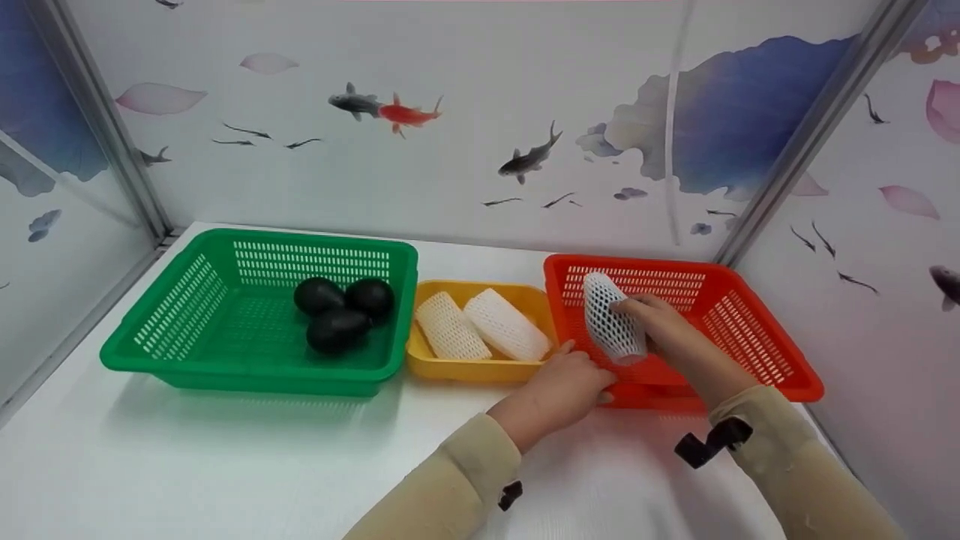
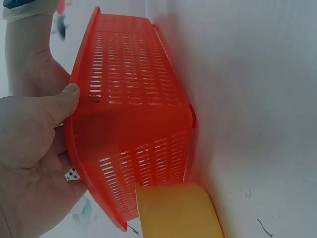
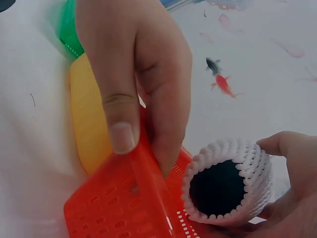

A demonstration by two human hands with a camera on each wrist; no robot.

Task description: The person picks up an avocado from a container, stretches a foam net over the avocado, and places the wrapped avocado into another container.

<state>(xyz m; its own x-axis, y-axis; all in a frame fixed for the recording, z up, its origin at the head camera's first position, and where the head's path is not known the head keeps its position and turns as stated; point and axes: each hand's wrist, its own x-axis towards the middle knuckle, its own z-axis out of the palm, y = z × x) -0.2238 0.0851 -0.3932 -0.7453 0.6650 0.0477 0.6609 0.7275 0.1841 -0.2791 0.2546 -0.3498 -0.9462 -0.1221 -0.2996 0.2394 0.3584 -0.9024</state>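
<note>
My left hand (image 1: 556,391) grips the front left corner of the red basket's rim (image 2: 74,119), thumb outside. Over that basket, my right hand (image 1: 664,324) holds a white foam net sleeve (image 1: 604,319), tilted, with a smooth black fruit (image 3: 218,189) inside it. The right wrist view looks into the sleeve's open end, where the dark fruit shows; the sleeve covers the rest. Two more foam net sleeves, one cream (image 1: 451,327) and one white (image 1: 508,325), lie in the small yellow basket (image 1: 465,369) between the larger ones.
On the left of the white table (image 1: 247,465) stands a green basket (image 1: 255,366) with three black fruits (image 1: 339,330) toward its right side. The yellow basket sits close against the red one. Printed wall panels (image 1: 450,195) enclose the back and sides.
</note>
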